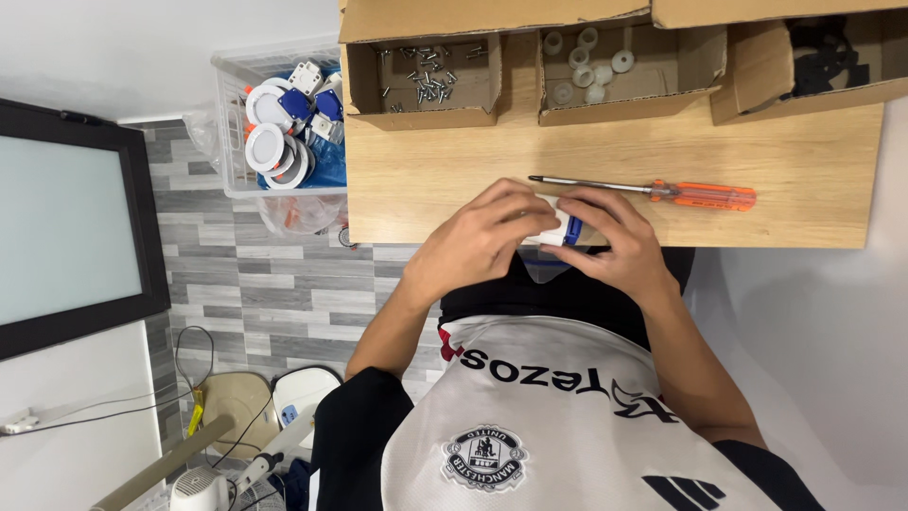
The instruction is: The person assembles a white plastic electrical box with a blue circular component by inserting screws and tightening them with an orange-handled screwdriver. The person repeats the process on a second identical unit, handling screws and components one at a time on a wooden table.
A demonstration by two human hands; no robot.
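Both of my hands meet at the near edge of a wooden table (445,180). My left hand (478,238) and my right hand (617,241) together grip a small white part with a blue piece (567,228); most of it is hidden by my fingers. Just beyond my right hand, an orange-handled screwdriver (667,192) lies flat on the table with its tip pointing left. Neither hand touches it.
Three open cardboard boxes line the far edge: one with screws (426,80), one with white rings (586,61), one with black parts (823,52). A clear plastic bin (232,114) of round white and blue parts sits left of the table. A dark-framed panel (66,227) stands at the left.
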